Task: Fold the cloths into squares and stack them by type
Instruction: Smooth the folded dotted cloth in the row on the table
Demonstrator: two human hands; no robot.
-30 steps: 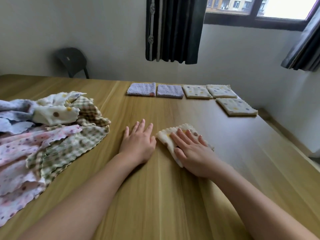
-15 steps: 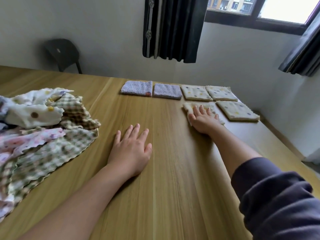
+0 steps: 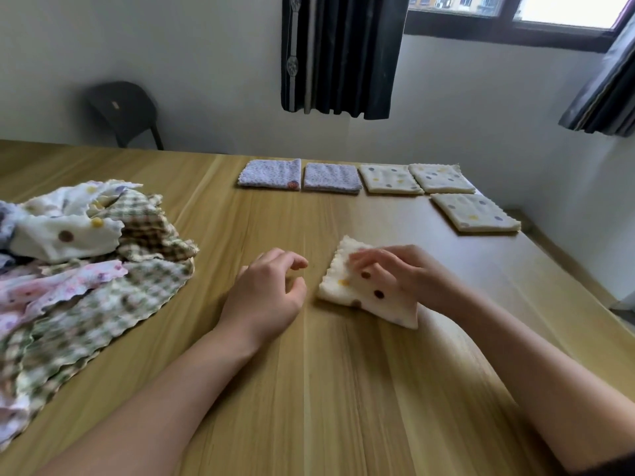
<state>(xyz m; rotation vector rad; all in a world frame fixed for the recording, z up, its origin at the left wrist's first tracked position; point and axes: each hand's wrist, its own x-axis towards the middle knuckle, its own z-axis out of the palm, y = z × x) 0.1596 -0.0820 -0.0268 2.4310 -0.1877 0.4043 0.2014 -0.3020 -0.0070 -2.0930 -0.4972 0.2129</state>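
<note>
On wooden table point(image 3: 343, 389) (curtains point(image 3: 340, 53) behind): cloth point(image 3: 357, 297)

- The pile of unfolded cloths point(image 3: 86, 269) runs off the left edge, and its near part is smeared with blur, so the patterns there run together.
- The right hand point(image 3: 409, 276) covers the right part of the folded dotted cloth point(image 3: 360, 293) it grips. Its fingertips are blurred and its thumb is hidden.
- Both forearms leave by the bottom edge, and only a sliver of dark sleeve point(image 3: 611, 467) shows in the corner.
- The chair point(image 3: 123, 111) is blurred, its legs hidden behind the table point(image 3: 309, 389).
- The window point(image 3: 515, 15) is cut off at the top.
- The small dark mark on the far purple folded cloth point(image 3: 269, 174) is too small to make out.
</note>
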